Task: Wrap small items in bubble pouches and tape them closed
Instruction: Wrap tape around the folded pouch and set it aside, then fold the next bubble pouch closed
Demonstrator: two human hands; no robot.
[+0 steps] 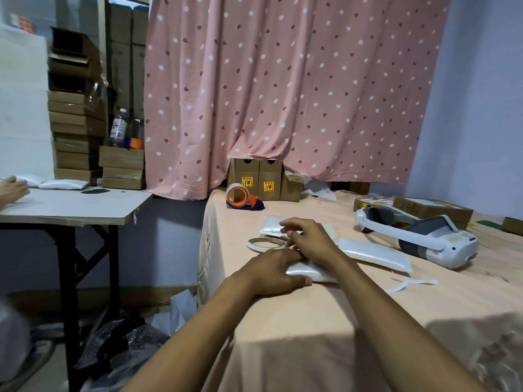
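Note:
A white bubble pouch (314, 274) lies near the front left corner of the peach-covered table (325, 321). My left hand (271, 274) presses flat on the pouch's left end, thumb along its near edge. My right hand (310, 240) sits just behind it with fingers curled down at the pouch's far edge; what they pinch is hidden. A flat, nearly used-up tape ring (263, 244) lies just left of my right hand. Two more white pouches lie close by, one to the right (373, 254) and one behind my right hand (271, 225).
An orange tape dispenser (240, 197) and small cardboard boxes (259, 179) stand at the table's back by the pink curtain. A white headset (424, 239) and flat boxes (433, 209) lie at the right. A person's hand (12, 188) rests on a side table (76, 206) at the left.

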